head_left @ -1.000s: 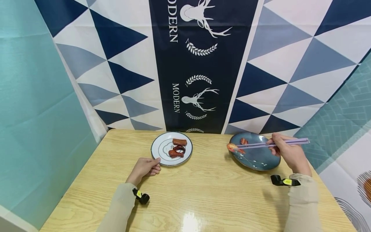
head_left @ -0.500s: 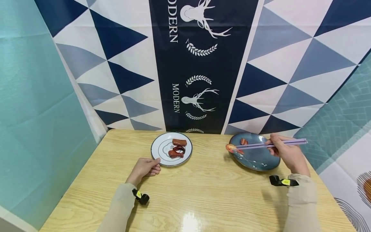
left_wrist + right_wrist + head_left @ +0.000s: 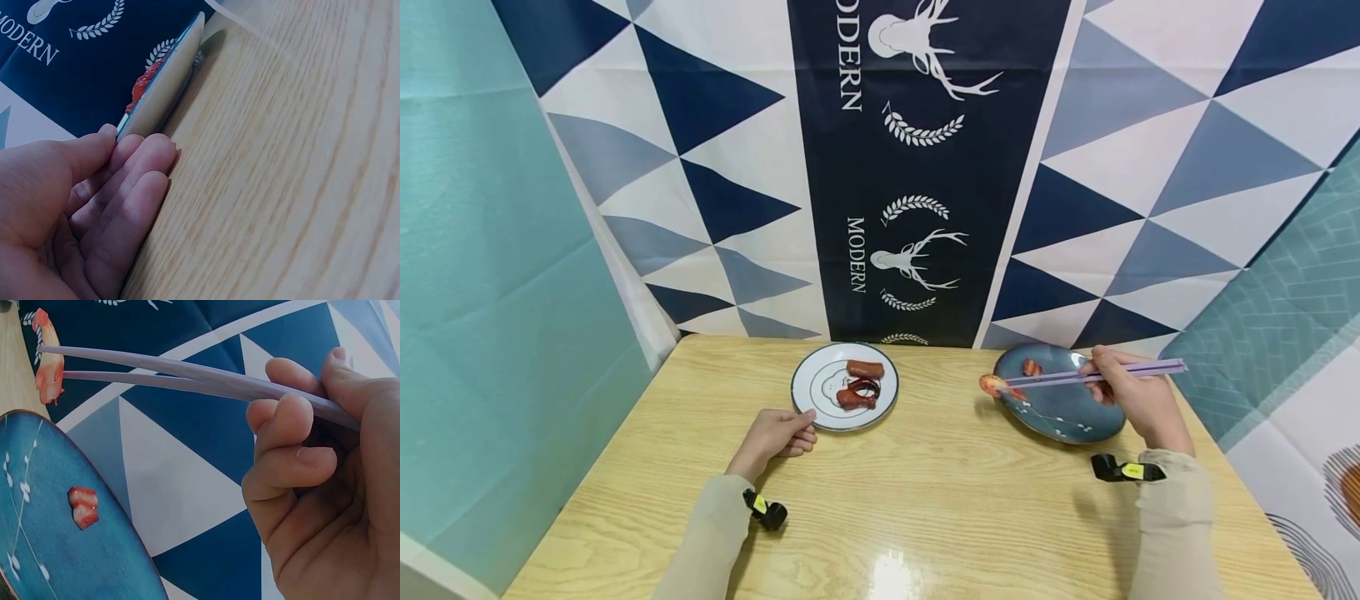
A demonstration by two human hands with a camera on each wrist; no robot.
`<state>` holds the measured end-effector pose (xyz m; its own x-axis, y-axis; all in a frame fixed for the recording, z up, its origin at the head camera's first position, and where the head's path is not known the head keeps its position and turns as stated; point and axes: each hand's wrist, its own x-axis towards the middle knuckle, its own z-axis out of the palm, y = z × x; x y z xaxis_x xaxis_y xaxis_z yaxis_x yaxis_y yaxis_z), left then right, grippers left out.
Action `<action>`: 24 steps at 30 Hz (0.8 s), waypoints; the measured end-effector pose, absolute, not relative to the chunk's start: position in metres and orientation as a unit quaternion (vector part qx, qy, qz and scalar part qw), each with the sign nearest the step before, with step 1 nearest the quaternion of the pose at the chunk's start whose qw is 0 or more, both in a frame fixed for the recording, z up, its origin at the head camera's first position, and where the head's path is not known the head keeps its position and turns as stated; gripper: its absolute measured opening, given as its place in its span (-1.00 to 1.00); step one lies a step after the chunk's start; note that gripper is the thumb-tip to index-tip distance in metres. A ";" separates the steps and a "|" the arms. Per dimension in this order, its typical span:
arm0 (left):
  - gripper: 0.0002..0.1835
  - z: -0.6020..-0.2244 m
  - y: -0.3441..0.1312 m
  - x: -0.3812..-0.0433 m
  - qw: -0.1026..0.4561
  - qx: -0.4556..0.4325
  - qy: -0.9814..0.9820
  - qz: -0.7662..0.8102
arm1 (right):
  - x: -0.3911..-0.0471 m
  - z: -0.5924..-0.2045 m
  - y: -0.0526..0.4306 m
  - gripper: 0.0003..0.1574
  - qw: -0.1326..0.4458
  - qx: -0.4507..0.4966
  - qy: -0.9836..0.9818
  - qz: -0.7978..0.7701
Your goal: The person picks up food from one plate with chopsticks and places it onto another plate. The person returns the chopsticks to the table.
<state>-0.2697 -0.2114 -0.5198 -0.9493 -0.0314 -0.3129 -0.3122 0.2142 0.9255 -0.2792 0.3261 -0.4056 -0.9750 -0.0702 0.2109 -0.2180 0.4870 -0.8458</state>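
My right hand [image 3: 1138, 404] holds a pair of lilac chopsticks [image 3: 187, 370], fingers curled round them. Their tips pinch an orange-and-white shrimp [image 3: 50, 365], raised just past the left rim of a dark blue plate [image 3: 1075, 417]. On that plate lies a small red-and-white striped piece [image 3: 84, 506], like sliced meat. At the left, my left hand [image 3: 777, 433] pinches the near rim of a white plate [image 3: 808, 385], thumb above and fingers below. This plate bears a brown sausage piece [image 3: 865, 368], a drumstick-shaped piece [image 3: 852, 398] and a dark reddish ring.
Both plates stand near the back edge of a wooden table [image 3: 925, 483], with bare wood between them. A patterned cloth [image 3: 902, 175] hangs right behind the table. Pale teal panels [image 3: 512, 292] flank it on both sides.
My right hand has drifted slightly left, carrying the shrimp in the chopsticks a little further out past the blue plate's rim. The left hand and white plate have stayed put.
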 end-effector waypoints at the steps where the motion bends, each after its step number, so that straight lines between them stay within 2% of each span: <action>1: -0.59 -0.520 -0.211 -0.270 0.116 -0.113 0.769 0.618 | -0.279 -0.406 0.325 -0.32 0.071 0.078 -0.861 0.498; 24: -0.60 -0.519 -0.209 -0.269 0.109 -0.111 0.770 0.618 | -0.284 -0.407 0.315 -0.36 0.076 0.101 -0.862 0.491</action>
<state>-0.2691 -0.2092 -0.5186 -0.9514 -0.0369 -0.3058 -0.3066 0.2102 0.9283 -0.2844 0.3146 -0.4072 -0.9680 -0.0988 0.2309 -0.2490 0.4966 -0.8315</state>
